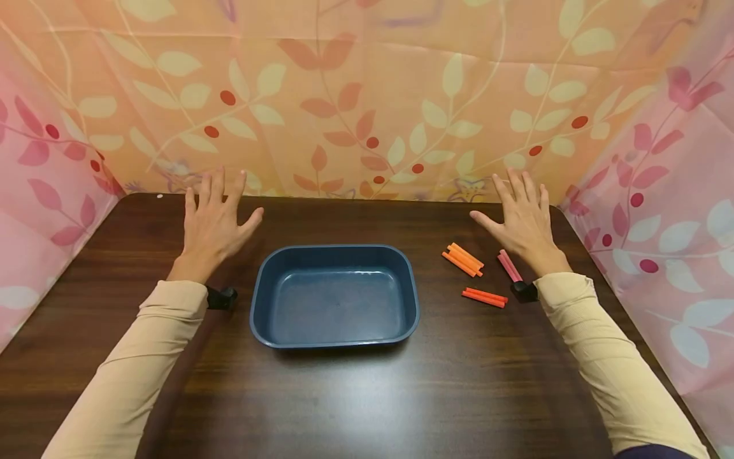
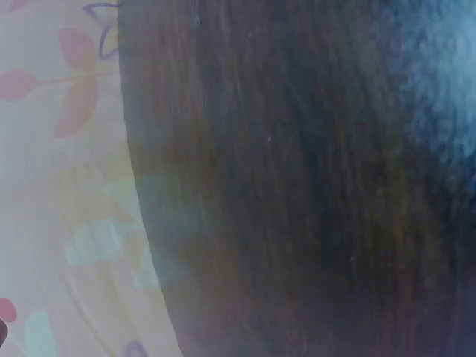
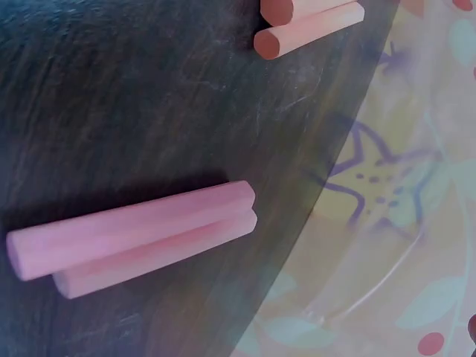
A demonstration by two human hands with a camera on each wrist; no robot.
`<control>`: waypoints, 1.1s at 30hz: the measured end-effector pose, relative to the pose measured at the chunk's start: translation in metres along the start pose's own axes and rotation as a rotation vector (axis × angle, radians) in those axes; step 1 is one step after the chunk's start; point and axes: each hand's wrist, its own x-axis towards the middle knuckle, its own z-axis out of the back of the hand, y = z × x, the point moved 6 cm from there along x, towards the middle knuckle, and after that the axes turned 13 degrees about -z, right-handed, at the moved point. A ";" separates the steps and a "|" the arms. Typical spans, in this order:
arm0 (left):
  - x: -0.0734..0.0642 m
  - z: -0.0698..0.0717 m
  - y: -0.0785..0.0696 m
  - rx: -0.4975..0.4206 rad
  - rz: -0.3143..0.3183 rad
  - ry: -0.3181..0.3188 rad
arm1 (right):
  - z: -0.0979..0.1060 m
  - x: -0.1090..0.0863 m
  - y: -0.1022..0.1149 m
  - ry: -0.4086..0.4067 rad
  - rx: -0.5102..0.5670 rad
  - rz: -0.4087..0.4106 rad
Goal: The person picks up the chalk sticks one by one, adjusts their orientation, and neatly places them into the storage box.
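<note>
My left hand [image 1: 212, 226] hovers with spread, straight fingers left of a dark blue rectangular tub [image 1: 335, 341], touching nothing. My right hand [image 1: 522, 223], also spread and holding nothing, is raised over the right side of the table. Nearest to it lie two pink chalk sticks [image 1: 509, 265], side by side; they show large in the right wrist view as a pink pair [image 3: 134, 230]. To their left sits a group of several orange chalk sticks [image 1: 462, 259]. Two red-orange chalk sticks [image 1: 485, 298] lie closer to me. No chalk is visible inside the tub.
A dark brown wooden table [image 1: 355, 408] carries everything. Floral cloth [image 1: 355, 115] hangs along its back edge, and pink cloth panels [image 1: 676, 210] stand at both sides. In the left wrist view only tabletop [image 2: 282, 186] and cloth [image 2: 74, 208] clearly appear.
</note>
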 end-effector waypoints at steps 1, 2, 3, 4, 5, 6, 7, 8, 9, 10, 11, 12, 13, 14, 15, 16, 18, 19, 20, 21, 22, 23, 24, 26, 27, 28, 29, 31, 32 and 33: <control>0.000 0.000 -0.001 0.003 -0.004 -0.003 | 0.001 -0.001 0.000 0.001 0.001 -0.001; 0.000 0.001 -0.002 0.005 -0.009 -0.006 | 0.002 -0.002 -0.001 0.001 0.003 -0.002; -0.001 0.001 -0.003 0.006 -0.012 -0.009 | 0.002 -0.003 -0.001 -0.002 0.002 -0.001; -0.001 0.001 -0.004 0.009 -0.016 -0.011 | 0.003 -0.005 -0.001 -0.002 0.001 -0.001; -0.001 0.001 -0.005 0.013 -0.019 -0.013 | 0.004 -0.006 -0.001 -0.002 0.001 0.000; -0.002 0.001 -0.006 0.015 -0.022 -0.014 | 0.004 -0.007 -0.002 -0.004 -0.001 0.001; -0.002 0.001 -0.006 0.016 -0.024 -0.014 | 0.005 -0.009 -0.002 -0.006 -0.003 0.003; -0.003 0.001 -0.007 0.017 -0.025 -0.013 | 0.005 -0.010 -0.002 -0.007 -0.003 0.005; -0.003 0.001 -0.008 0.016 -0.025 -0.009 | 0.005 -0.011 -0.002 -0.007 -0.003 0.007; -0.004 0.001 -0.008 0.017 -0.024 -0.006 | 0.005 -0.013 -0.002 -0.006 0.000 0.008; -0.004 0.001 -0.009 0.016 -0.025 -0.005 | 0.006 -0.014 -0.002 -0.005 0.002 0.009; -0.004 0.001 -0.010 0.014 -0.025 -0.003 | 0.006 -0.015 -0.002 -0.006 0.002 0.010; -0.005 0.001 -0.011 0.013 -0.025 -0.001 | 0.006 -0.016 -0.002 -0.006 0.004 0.009; -0.005 0.002 -0.012 0.011 -0.025 0.000 | 0.006 -0.017 -0.003 -0.008 0.004 0.009; -0.006 0.002 -0.013 0.009 -0.027 0.001 | 0.007 -0.017 -0.003 -0.011 0.005 0.008; -0.006 0.003 -0.014 0.009 -0.029 0.000 | 0.007 -0.018 -0.003 -0.016 0.005 0.008; -0.007 0.004 -0.016 0.008 -0.033 -0.002 | 0.008 -0.020 -0.003 -0.023 0.004 0.011; -0.008 0.004 -0.017 0.009 -0.036 -0.002 | 0.009 -0.021 -0.002 -0.025 0.004 0.013; -0.009 0.005 -0.018 0.011 -0.038 -0.002 | 0.009 -0.023 -0.002 -0.027 0.005 0.016; -0.010 0.005 -0.018 0.013 -0.040 -0.005 | 0.010 -0.024 -0.002 -0.027 0.008 0.019; -0.011 0.005 -0.019 0.016 -0.043 -0.011 | 0.010 -0.026 -0.001 -0.026 0.010 0.022; -0.012 0.006 -0.020 0.018 -0.046 -0.017 | 0.011 -0.027 -0.001 -0.027 0.013 0.024; -0.013 0.007 -0.021 0.017 -0.049 -0.022 | 0.011 -0.029 0.000 -0.029 0.016 0.026; -0.014 0.008 -0.023 0.015 -0.052 -0.032 | 0.013 -0.032 0.000 -0.031 0.028 0.025; -0.015 0.009 -0.024 0.009 -0.053 -0.039 | 0.013 -0.033 0.000 -0.034 0.032 0.026; -0.016 0.010 -0.026 0.002 -0.053 -0.041 | 0.014 -0.035 0.001 -0.036 0.035 0.027; -0.018 0.010 -0.027 -0.004 -0.053 -0.040 | 0.015 -0.036 0.001 -0.039 0.039 0.029; -0.020 0.011 -0.029 -0.017 -0.051 -0.037 | 0.016 -0.039 0.001 -0.033 0.045 0.032; -0.022 0.012 -0.030 -0.025 -0.050 -0.038 | 0.017 -0.041 0.002 -0.028 0.051 0.034; -0.023 0.013 -0.031 -0.033 -0.051 -0.038 | 0.018 -0.043 0.002 -0.020 0.059 0.034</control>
